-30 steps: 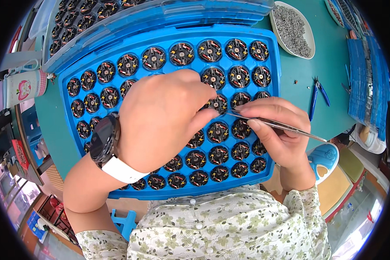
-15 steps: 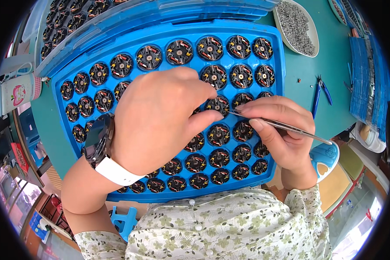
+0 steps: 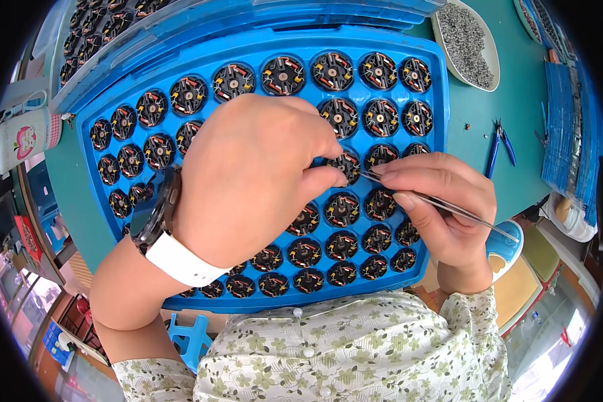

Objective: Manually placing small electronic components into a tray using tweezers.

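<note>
A blue tray (image 3: 437, 147) holds rows of round black parts, each fitted with small red and yellow components and wires. My left hand (image 3: 251, 167), with a dark watch (image 3: 155, 208) on a white strap, reaches over the middle rows. Its thumb and forefinger close on the left edge of one round black part (image 3: 345, 167) seated in the tray; the other fingers are hidden. In my right hand (image 3: 452, 204) is a pair of metal tweezers (image 3: 484, 222), held like a pen. The tweezer tips point left, at the right edge of that same part.
A white dish (image 3: 494, 63) of tiny metal pieces stands at the back right, with blue-handled nippers (image 3: 499, 147) nearer on the green table (image 3: 469, 174). Stacked trays (image 3: 208, 33) border the back. Blue trays (image 3: 569, 134) stand far right; a cup (image 3: 30, 141) is at left.
My right hand and the tweezers have shifted slightly right, while the left fingers stay at the same part. The whole view has moved a little.
</note>
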Action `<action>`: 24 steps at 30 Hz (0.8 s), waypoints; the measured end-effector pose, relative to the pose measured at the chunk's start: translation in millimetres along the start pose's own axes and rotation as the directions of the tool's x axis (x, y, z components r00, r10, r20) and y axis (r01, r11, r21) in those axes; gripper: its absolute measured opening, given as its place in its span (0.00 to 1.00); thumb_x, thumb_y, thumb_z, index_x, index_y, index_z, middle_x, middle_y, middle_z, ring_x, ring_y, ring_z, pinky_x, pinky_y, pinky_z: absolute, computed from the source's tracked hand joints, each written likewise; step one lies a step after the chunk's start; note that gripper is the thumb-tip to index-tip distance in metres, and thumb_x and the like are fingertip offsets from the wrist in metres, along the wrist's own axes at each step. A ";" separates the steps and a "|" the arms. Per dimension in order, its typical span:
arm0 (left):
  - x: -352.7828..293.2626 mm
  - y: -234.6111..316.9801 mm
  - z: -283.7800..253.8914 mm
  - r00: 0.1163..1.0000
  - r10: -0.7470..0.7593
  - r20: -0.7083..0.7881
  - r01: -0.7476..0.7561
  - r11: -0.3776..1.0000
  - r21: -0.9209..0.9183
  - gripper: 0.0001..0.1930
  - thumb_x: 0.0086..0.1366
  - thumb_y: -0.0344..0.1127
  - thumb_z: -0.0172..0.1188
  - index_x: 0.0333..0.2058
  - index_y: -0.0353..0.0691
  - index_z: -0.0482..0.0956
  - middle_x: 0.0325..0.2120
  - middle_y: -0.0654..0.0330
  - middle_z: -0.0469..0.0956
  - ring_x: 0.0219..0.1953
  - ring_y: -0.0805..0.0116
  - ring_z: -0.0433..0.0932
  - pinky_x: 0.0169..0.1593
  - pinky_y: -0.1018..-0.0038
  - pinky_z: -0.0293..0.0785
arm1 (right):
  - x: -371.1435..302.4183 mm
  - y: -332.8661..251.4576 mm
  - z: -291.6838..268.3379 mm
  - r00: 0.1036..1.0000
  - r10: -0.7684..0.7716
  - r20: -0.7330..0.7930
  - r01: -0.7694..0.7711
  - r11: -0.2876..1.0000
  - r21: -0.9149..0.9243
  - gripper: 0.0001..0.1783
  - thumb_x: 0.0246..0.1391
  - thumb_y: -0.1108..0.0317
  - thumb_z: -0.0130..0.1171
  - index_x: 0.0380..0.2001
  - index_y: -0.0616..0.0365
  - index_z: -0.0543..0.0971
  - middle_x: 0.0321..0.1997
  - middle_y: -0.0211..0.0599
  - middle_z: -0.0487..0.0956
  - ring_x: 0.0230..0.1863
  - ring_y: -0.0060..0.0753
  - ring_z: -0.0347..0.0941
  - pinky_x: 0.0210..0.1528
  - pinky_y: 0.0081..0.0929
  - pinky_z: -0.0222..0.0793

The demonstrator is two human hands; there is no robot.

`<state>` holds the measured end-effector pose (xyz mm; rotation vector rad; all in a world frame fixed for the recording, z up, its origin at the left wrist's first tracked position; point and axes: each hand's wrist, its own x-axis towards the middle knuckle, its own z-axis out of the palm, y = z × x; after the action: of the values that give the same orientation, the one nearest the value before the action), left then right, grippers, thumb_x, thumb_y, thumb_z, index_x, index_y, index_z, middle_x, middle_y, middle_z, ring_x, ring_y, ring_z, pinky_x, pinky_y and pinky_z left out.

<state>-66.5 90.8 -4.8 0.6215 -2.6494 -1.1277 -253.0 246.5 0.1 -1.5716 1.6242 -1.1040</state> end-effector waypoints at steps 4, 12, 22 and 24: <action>-1.1 -3.3 0.5 0.999 0.032 -0.016 -0.032 0.999 -0.003 0.13 0.47 0.34 0.78 0.32 0.38 0.88 0.18 0.59 0.76 0.19 0.67 0.74 0.24 0.72 0.67 | 0.8 0.8 -2.2 1.000 -0.024 0.015 0.024 1.000 0.018 0.10 0.50 0.82 0.69 0.38 0.66 0.86 0.39 0.47 0.85 0.39 0.41 0.85 0.40 0.29 0.81; -1.2 -3.9 -3.3 0.996 0.088 0.008 -0.089 0.995 0.040 0.12 0.48 0.34 0.77 0.32 0.37 0.88 0.20 0.58 0.78 0.21 0.63 0.77 0.25 0.70 0.69 | -0.1 2.0 -2.3 1.000 -0.020 0.019 0.020 1.000 0.008 0.10 0.49 0.81 0.69 0.38 0.66 0.86 0.40 0.47 0.85 0.39 0.41 0.85 0.40 0.29 0.81; -1.0 -2.8 -4.4 0.996 0.090 0.024 -0.091 0.995 0.033 0.11 0.49 0.34 0.76 0.32 0.37 0.87 0.20 0.57 0.77 0.22 0.60 0.77 0.26 0.69 0.70 | 2.3 2.7 -3.4 0.997 -0.068 0.047 0.069 0.997 -0.033 0.11 0.48 0.82 0.67 0.38 0.65 0.86 0.40 0.47 0.85 0.39 0.41 0.85 0.39 0.30 0.82; -1.0 -1.8 -4.7 0.996 0.084 0.031 -0.086 0.995 0.048 0.11 0.49 0.33 0.76 0.32 0.37 0.87 0.20 0.57 0.77 0.22 0.60 0.77 0.26 0.69 0.70 | 3.0 3.2 -2.6 0.996 -0.069 0.053 0.071 0.997 -0.034 0.11 0.48 0.82 0.67 0.38 0.66 0.86 0.39 0.47 0.85 0.39 0.42 0.85 0.39 0.30 0.82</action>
<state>-63.5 87.1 -2.8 0.4995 -2.7077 -1.0592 -257.1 243.8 -1.2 -1.6786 1.5740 -1.0668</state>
